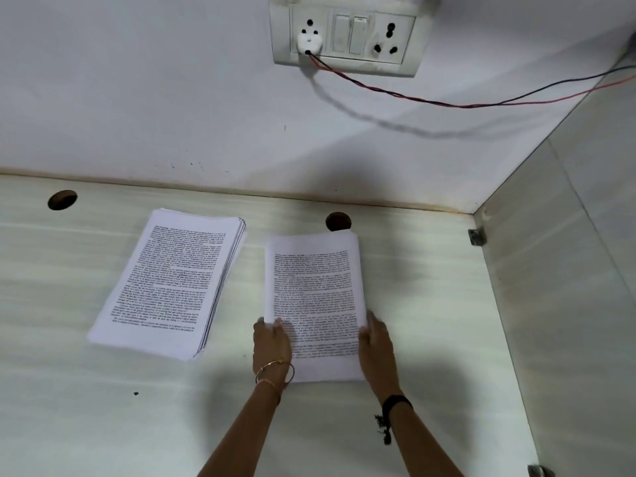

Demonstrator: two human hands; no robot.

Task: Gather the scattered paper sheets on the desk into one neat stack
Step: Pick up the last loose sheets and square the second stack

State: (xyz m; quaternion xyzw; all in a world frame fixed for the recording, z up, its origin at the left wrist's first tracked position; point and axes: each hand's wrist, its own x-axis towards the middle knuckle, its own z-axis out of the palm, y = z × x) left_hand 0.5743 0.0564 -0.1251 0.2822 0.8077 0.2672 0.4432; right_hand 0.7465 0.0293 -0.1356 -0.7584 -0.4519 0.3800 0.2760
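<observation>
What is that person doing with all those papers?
A person is tidying printed pages on the desk. The left hand and right hand grip the near pile of printed sheets by its two long sides, squaring it up just in front of a round cable hole. A second pile lies tilted to the left, apart and untouched. So there are two piles now, not yet one stack.

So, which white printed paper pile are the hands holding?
The straight right-side white printed paper pile, between left hand and right hand; the tilted left-side pile lies untouched.
</observation>
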